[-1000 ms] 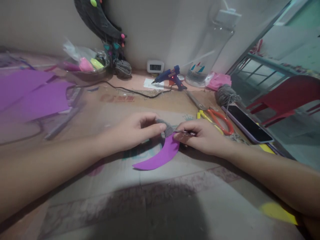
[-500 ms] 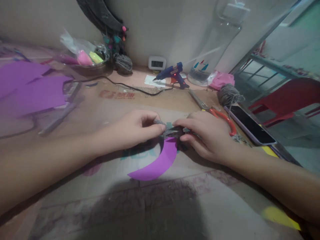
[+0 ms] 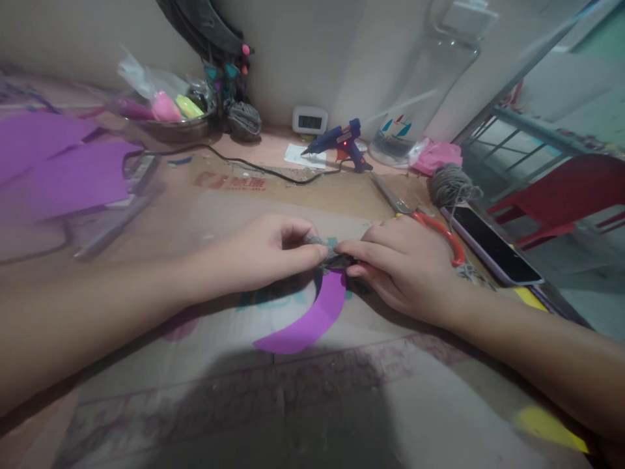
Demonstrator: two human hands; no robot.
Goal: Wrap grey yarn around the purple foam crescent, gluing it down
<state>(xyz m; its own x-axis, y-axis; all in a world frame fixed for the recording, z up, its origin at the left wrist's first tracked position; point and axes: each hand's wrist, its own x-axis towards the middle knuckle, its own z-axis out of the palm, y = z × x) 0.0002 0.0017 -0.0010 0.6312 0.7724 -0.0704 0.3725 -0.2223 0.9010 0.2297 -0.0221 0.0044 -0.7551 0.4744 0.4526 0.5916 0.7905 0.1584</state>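
A purple crescent (image 3: 312,319), a flat curved cutout, points its bare tapered end down and left. Grey yarn (image 3: 336,260) covers its upper part, most of which is hidden by the fingers. My left hand (image 3: 273,251) pinches this wrapped part between thumb and fingers. On the other side, my right hand (image 3: 400,267) is closed, its thumb and index fingertips at a dark, bunched piece that looks like more grey yarn, right at the edge of the wrapping. Its exact shape is blurred.
Orange-handled scissors (image 3: 439,234) lie beyond my right hand, beside a phone (image 3: 493,244) and a grey yarn ball (image 3: 452,184). A blue glue gun (image 3: 339,140), its light red, stands at the back. Purple sheets (image 3: 73,176) and a bowl (image 3: 170,130) are left.
My right hand has turned over the crescent's top and moved in again, fingertips now against the wrapping. The crescent's tip dropped slightly. My left hand keeps its pinch.
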